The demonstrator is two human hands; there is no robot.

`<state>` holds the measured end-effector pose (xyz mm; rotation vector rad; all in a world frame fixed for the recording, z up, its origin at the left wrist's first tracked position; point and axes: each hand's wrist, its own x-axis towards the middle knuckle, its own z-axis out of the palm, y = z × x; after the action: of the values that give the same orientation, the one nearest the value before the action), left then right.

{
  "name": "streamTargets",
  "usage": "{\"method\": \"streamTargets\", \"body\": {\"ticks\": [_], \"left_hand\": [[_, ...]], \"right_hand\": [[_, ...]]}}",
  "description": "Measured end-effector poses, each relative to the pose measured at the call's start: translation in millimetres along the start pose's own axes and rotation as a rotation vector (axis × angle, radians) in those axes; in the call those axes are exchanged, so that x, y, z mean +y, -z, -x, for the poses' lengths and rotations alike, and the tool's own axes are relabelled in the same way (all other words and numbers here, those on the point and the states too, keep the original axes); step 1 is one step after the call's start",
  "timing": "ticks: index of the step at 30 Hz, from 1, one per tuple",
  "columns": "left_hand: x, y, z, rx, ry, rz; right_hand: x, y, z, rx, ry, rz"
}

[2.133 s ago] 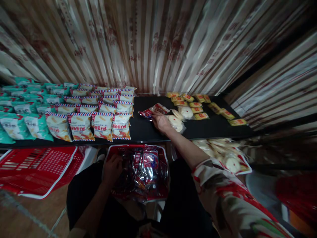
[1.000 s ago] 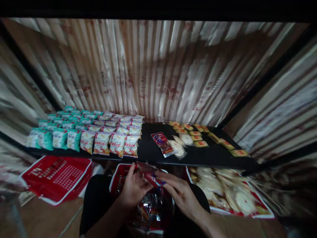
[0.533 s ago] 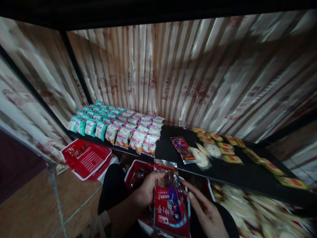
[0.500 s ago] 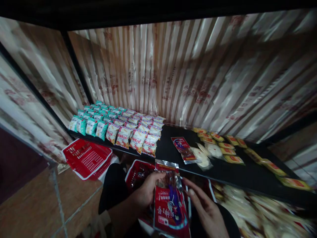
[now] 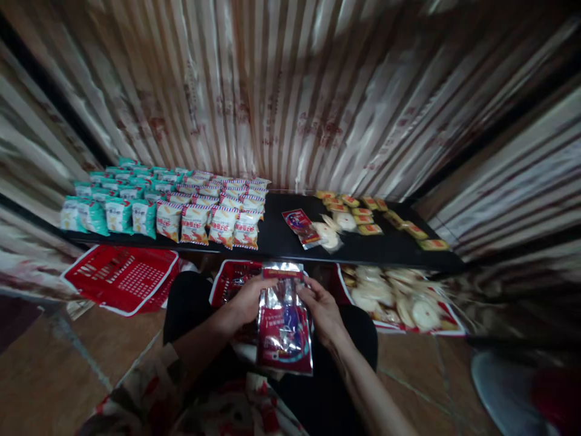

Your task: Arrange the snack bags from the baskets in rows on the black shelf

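Observation:
A red and silver foil snack packet (image 5: 285,342) with a purple figure printed on it is held over my lap between both hands. My left hand (image 5: 247,301) grips its upper left edge, thumb on the front. On the opposite edge, near the top, my right hand (image 5: 322,310) is closed with thumb and fingers. Behind the hands, partly hidden by them, a red basket (image 5: 221,280) with dark shiny packets stands under the shelf edge. A similar red packet (image 5: 299,227) lies on the black shelf (image 5: 279,209), touching round whitish pieces in clear wrapping (image 5: 328,237).
Teal snack bags (image 5: 118,215) and white-orange snack bags (image 5: 222,225) stand in rows on the shelf's left. Yellow packets (image 5: 370,229) lie toward its right. Below stand a red basket (image 5: 131,278) at left and a basket of wrapped whitish rounds (image 5: 374,293) at right. A pleated curtain (image 5: 272,109) hangs behind.
My right hand has gone from loosely spread fingers beside the packet to gripping its right edge. The packet's front now catches more glare. My view has shifted right and down.

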<state>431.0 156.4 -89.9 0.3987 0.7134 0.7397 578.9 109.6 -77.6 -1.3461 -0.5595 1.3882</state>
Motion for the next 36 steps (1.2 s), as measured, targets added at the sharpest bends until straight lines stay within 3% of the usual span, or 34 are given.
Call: {"method": "streamTargets", "body": {"ticks": [3, 11, 20, 25, 30, 36], "left_hand": [[2, 4, 0, 0.056, -0.021, -0.033], [-1, 8, 2, 0.029, -0.005, -0.138], [4, 4, -12, 0.054, -0.044, -0.207], [5, 1, -31, 0.159, -0.085, -0.258], [14, -7, -53, 0.235, -0.131, -0.219], [27, -6, -80, 0.294, -0.144, -0.170]], "right_hand": [[3, -1, -1, 0.023, 0.024, -0.033], [6, -5, -10, 0.070, 0.063, -0.087], [12, -10, -23, -0.091, 0.057, -0.054], [7, -10, -42, -0.096, 0.100, -0.022], [-4, -9, -68, -0.102, 0.053, -0.083], [-4, 5, -107, 0.010, 0.029, -0.101]]}}
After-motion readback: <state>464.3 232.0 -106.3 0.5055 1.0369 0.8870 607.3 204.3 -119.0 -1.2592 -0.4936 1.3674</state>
